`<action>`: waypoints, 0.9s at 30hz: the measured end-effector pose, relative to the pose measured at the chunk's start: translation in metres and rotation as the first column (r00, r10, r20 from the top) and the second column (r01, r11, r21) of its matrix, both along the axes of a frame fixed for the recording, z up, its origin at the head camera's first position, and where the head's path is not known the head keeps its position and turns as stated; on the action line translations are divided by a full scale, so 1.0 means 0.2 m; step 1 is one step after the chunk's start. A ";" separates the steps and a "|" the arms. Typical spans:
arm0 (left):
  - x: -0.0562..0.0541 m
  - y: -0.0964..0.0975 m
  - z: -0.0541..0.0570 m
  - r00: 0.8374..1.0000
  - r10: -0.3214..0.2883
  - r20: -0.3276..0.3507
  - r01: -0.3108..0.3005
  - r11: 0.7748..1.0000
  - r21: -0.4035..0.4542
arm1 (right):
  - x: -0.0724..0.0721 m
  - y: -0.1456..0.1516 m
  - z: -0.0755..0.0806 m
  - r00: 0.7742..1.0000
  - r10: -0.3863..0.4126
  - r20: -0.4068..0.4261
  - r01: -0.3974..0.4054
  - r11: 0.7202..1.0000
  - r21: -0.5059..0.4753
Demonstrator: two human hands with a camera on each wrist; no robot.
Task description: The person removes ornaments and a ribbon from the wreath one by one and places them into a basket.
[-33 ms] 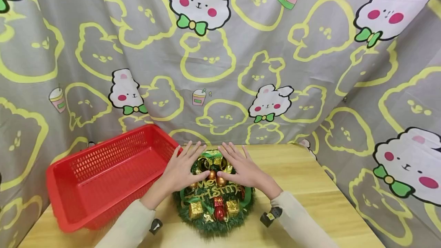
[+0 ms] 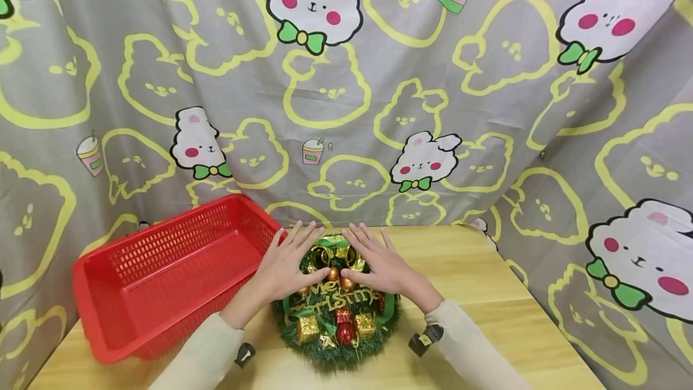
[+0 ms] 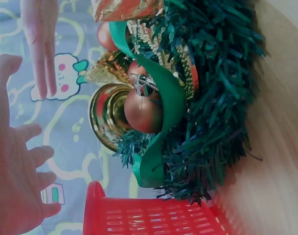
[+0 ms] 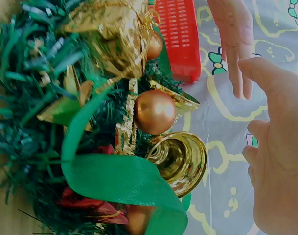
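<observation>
Wreath (image 2: 337, 359): mid-surface (image 2: 476, 318), right of the red basket (image 2: 173, 284) along the left edge
Left hand (image 2: 286, 265): fingers spread, over the wreath, gripping nothing
Right hand (image 2: 381, 265): same deal, clear gap
Our tip: we'd go gently, touch tinsel, not the gold bell (image 4: 180, 164), which probably bends easily

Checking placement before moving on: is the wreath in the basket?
No, the wreath lies on the table, beside the basket.
</observation>
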State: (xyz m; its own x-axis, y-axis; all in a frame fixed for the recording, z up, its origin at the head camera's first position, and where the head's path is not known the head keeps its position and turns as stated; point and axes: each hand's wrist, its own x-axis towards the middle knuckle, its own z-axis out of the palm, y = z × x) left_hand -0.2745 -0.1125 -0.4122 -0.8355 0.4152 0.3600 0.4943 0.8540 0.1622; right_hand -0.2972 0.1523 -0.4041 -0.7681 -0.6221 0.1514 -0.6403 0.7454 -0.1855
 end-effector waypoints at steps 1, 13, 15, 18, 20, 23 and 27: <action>0.00 0.00 0.00 1.000 -0.002 0.000 0.002 1.000 0.001 | 0.00 0.00 0.00 1.000 0.000 0.000 0.000 1.000 0.002; 0.02 0.00 -0.01 1.000 -0.013 0.017 0.012 1.000 0.004 | 0.02 -0.01 0.02 1.000 -0.018 -0.025 0.019 0.998 0.062; 0.01 0.00 -0.02 1.000 -0.011 0.011 0.011 1.000 -0.002 | 0.02 -0.02 0.02 0.999 -0.019 -0.037 0.022 0.998 0.064; 0.00 0.00 -0.02 1.000 -0.008 0.010 0.008 1.000 -0.016 | 0.02 -0.02 0.02 0.998 -0.024 -0.058 0.029 0.996 0.079; 0.00 0.00 -0.03 1.000 -0.007 0.011 0.007 0.999 -0.033 | 0.02 -0.02 0.02 0.998 -0.016 -0.058 0.020 0.997 0.070; 0.00 0.00 -0.03 1.000 -0.012 0.023 0.013 0.999 -0.049 | 0.03 -0.01 0.02 1.000 -0.007 -0.030 0.009 0.999 0.054; 0.01 0.00 -0.04 0.999 -0.017 0.037 0.019 0.998 -0.061 | 0.03 0.00 0.01 1.000 0.004 -0.003 -0.004 0.999 0.050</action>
